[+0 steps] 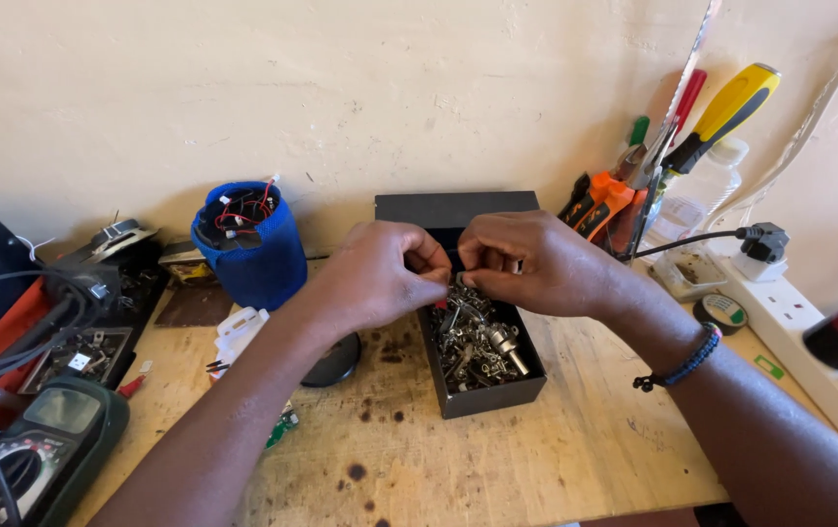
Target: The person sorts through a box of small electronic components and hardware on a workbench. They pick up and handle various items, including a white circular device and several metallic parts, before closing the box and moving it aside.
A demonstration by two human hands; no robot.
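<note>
My left hand (377, 273) and my right hand (526, 262) meet fingertip to fingertip above a small black box (493, 396) on the wooden bench. The box holds several small metal parts (478, 342), plugs and connectors among them. Both hands pinch a tiny metal part between thumb and fingers, right over the box's far end. The part is mostly hidden by the fingers. The box's lid (453, 207) stands up behind the hands, against the wall.
A blue cylindrical speaker shell (251, 244) with red wires sits at back left. A multimeter (34, 449) and cables lie at far left. Pliers and screwdrivers (653, 166) stand at back right, beside a white power strip (809, 342) and a tape roll (724, 312).
</note>
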